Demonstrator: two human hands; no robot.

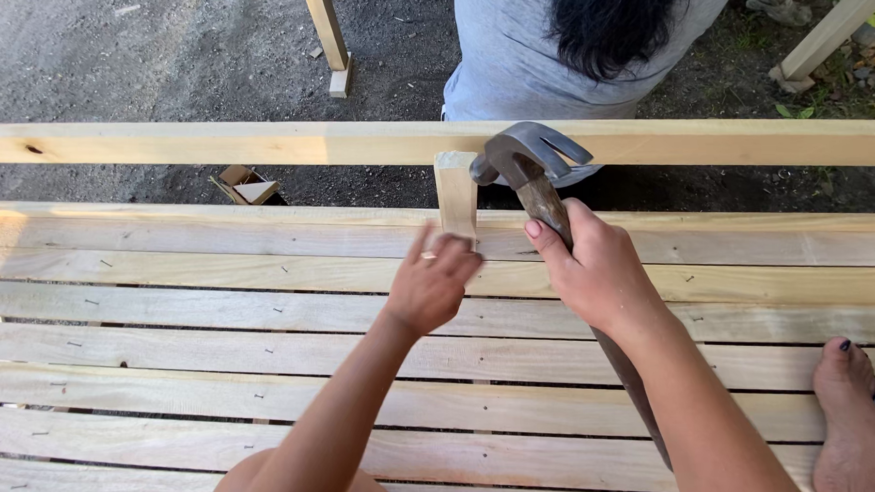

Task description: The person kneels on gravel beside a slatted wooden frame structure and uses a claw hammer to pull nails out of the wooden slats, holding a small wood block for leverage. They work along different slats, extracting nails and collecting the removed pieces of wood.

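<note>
Right hand [598,274] grips claw hammer [537,179], head beside upright wood block [456,192]. Left hand [429,285], fingers curled narrow, touches block's base.

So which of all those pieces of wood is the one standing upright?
The short wooden block under the hammer. It stands on end between the slats and the long rail, which all lie flat; the left hand steadies its base.
</note>
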